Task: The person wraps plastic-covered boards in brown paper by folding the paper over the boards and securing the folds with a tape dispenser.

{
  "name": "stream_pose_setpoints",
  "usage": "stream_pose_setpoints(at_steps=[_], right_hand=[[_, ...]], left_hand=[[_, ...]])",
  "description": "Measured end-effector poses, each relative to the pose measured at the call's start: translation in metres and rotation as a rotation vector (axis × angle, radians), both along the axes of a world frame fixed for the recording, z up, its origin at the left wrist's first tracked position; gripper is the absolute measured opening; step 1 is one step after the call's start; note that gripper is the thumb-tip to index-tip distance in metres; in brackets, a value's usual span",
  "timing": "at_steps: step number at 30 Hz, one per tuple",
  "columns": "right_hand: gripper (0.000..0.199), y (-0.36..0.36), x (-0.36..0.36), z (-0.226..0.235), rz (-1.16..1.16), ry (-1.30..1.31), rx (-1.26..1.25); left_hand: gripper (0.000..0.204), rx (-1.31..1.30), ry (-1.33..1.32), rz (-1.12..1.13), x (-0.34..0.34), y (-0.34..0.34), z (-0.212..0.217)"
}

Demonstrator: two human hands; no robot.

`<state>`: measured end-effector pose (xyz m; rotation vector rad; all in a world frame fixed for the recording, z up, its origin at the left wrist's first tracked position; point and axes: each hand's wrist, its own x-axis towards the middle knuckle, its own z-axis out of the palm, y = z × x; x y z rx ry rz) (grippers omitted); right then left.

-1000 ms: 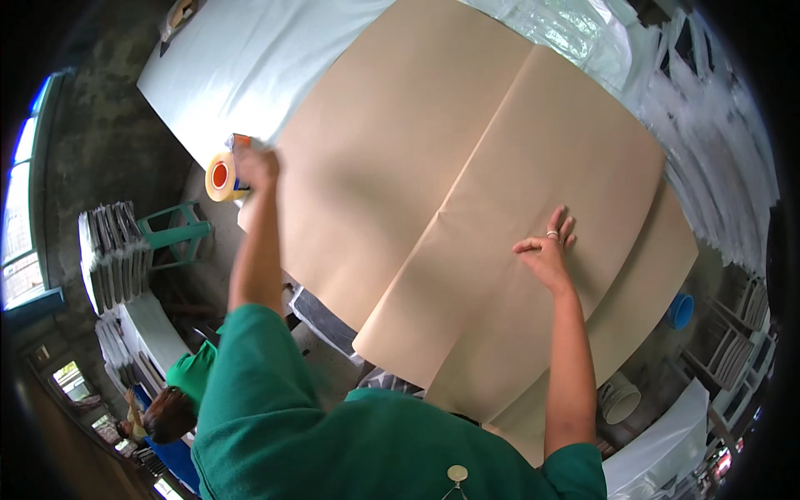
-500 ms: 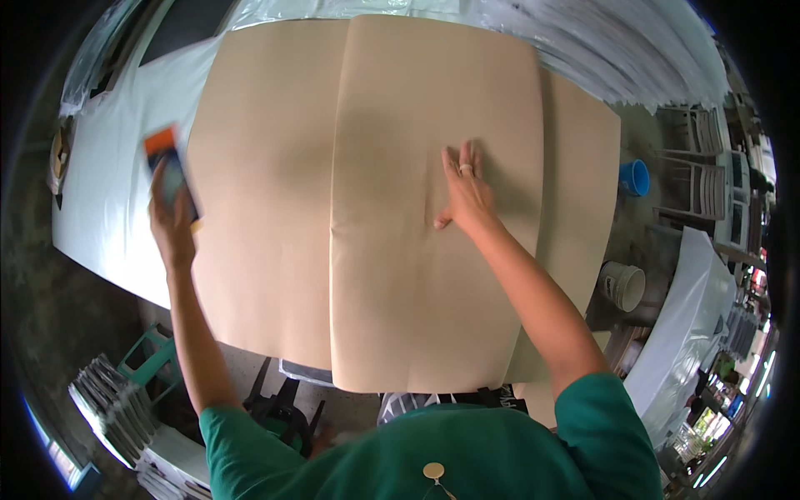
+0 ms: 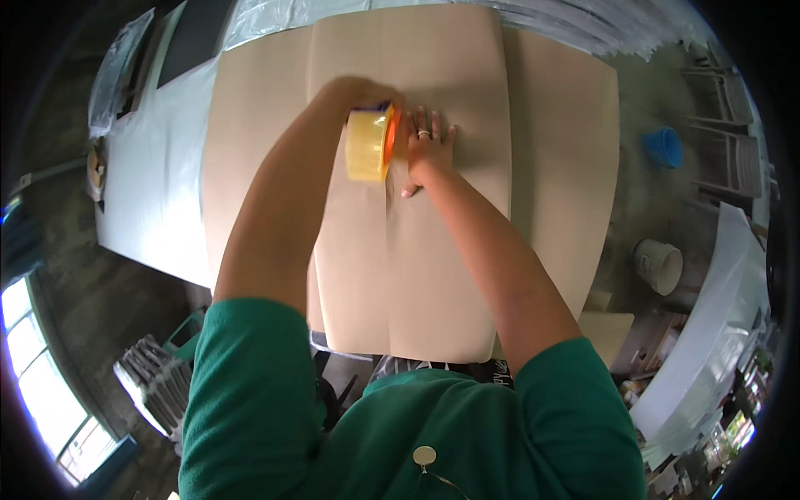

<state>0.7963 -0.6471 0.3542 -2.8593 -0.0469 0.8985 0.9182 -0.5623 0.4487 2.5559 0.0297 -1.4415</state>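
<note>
My left hand [image 3: 367,90] grips a tape dispenser [image 3: 367,148] with a wide roll of yellowish tape and an orange edge. It is over a folded brown paper sheet [image 3: 450,275]; the fingers are partly hidden behind the dispenser. Close on the right, my right hand [image 3: 428,154] lies on the sheet with fingers spread, a ring on one of them. Its fingertips are next to the dispenser's orange edge. A lengthwise edge in the brown sheet runs below the dispenser. Whether tape is stuck down there I cannot tell.
White plastic sheeting [image 3: 154,179] covers a surface at the left. Wrapped stacks [image 3: 583,25] lie at the far edge. On the floor to the right stand a blue bucket [image 3: 664,147] and a white bucket [image 3: 658,267]. Stacked chairs [image 3: 154,383] are at the lower left.
My left hand has swung the tape dispenser from the far left to the middle of the brown sheet. My right hand has shifted left. The sheet's left fold has moved left.
</note>
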Motion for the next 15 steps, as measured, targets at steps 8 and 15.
stream_pose_setpoints(at_steps=[8,15], right_hand=[[0.135,-0.005,0.006,-0.022,-0.141,-0.047,-0.003],[0.132,-0.003,-0.002,0.003,0.004,0.033,0.153]], left_hand=[[0.063,0.185,0.713,-0.234,-0.236,0.069,-0.044],[0.063,0.201,0.951,-0.45,-0.364,0.05,-0.081]])
